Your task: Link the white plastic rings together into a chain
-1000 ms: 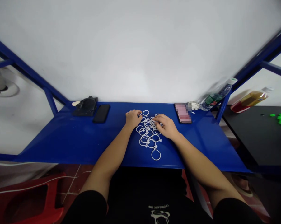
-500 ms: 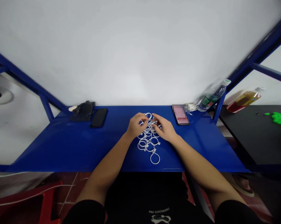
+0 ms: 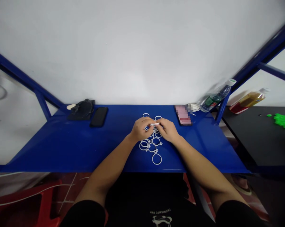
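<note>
Between my two hands a white plastic curtain ring (image 3: 154, 124) is held up, seen nearly edge-on. My left hand (image 3: 141, 129) is closed, pinching its left end with thumb and fingers. On the other side, the fingertips of my right hand (image 3: 167, 129) are closed on the right end. Below the hands lies a loose heap of similar white rings with small eyelets; the nearest single ring (image 3: 157, 159) lies flat towards the table's front edge. Another ring (image 3: 145, 115) shows just beyond my left hand. Part of the heap is hidden by the hands.
The blue table (image 3: 62, 145) meets a white wall. A black phone (image 3: 99, 117) and a dark crumpled item (image 3: 82, 109) lie left. A pink-screened phone (image 3: 183, 114), white cable (image 3: 194, 107) and water bottle (image 3: 218, 96) are right. A black table (image 3: 256, 138) adjoins.
My hands have come closer together above the heap, and a white curtain ring now shows pinched between them. The view has shifted slightly.
</note>
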Motion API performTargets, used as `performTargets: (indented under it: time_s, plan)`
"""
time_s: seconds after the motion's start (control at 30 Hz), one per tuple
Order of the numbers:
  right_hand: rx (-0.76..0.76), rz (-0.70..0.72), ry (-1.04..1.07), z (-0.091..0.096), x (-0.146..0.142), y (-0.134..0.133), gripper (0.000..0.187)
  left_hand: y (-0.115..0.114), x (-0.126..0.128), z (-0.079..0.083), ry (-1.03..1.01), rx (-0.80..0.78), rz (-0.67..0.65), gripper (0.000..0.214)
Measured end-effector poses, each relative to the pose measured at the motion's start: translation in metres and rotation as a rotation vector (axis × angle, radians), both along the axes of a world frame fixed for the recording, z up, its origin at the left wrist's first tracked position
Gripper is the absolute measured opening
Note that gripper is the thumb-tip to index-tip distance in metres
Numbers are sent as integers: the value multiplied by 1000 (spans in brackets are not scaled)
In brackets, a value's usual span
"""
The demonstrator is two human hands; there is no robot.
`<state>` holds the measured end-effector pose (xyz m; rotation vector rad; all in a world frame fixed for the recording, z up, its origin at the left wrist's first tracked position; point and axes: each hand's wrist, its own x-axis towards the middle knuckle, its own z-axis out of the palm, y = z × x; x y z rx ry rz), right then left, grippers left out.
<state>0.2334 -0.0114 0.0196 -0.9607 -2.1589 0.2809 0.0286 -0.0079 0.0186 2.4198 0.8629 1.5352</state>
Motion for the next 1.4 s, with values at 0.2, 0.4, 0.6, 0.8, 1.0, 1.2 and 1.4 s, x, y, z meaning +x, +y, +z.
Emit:
performTargets:
  time_s: [0.2, 0.4, 0.6, 0.8, 1.0, 1.2, 1.4]
  plan:
    - [-23, 7, -15, 1, -1, -1, 34, 2, -1, 1, -36, 96, -34, 22]
    - [-33, 24, -30, 2, -1, 0, 36, 3, 0, -1, -13, 114, 35, 22]
    - [-38, 66, -66, 3, -4, -2, 37, 6, 0, -6, -22, 43, 32, 22]
    - [-33, 82, -97, 0, -5, -2, 36, 10, 2, -13, -45, -6, 29, 30]
    - [-87, -70, -59, 0, -1, 1, 36, 25, -10, -26, 92, -200, 175, 49]
    - [-94, -99, -72, 0, -2, 2, 33, 50, -34, -40, 299, -384, 534, 31]
    - [-99, -87, -66, -1, -2, 1, 30, 50, -34, -42, 469, -482, 546, 41]
